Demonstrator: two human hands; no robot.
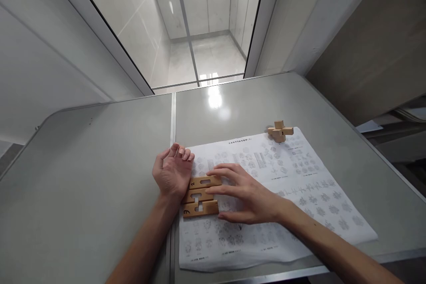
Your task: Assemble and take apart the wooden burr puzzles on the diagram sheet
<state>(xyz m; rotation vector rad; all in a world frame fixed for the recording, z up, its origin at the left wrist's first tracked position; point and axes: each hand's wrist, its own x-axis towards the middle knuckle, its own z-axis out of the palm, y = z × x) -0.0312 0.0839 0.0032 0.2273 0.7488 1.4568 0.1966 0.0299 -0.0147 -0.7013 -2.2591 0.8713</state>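
Note:
Three flat wooden pieces with slots or notches lie side by side on a printed paper sheet point(276, 248). The far piece point(196, 183) is marked 2, the middle piece point(190, 196) lies below it, and the near piece point(195, 213) carries another mark. My left hand point(176, 171) rests palm up at their left ends, fingers loosely curled and apart, holding nothing. With fingers spread, my right hand point(244, 195) touches the right ends of the pieces from above. An assembled wooden cross-shaped puzzle point(280, 132) stands at the sheet's far right edge.
The grey table point(109, 177) has a metal seam point(173, 120) running front to back, left of the sheet. Beyond its far edge is a glass door point(206, 22) with a metal frame. A brown surface point(376, 44) rises at the right.

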